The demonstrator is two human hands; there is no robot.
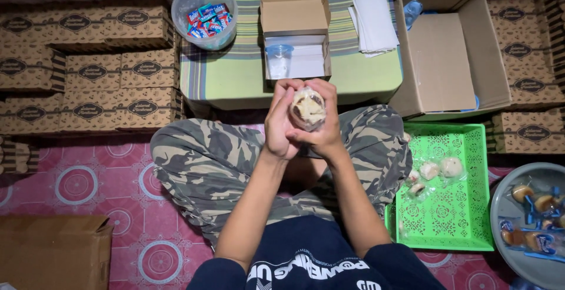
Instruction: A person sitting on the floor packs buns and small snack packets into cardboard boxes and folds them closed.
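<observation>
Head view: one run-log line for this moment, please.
hands: left and right both grip wrapped bun | ahead: open snack box | right side: green tray with buns

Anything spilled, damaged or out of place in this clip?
Nothing stands out. Both hands, left and right, cup a wrapped pastry; the open small box sits upright, and loose pastries lie inside the green tray.

Low striped table with open snack box, sachet tub, paper stack.
</observation>
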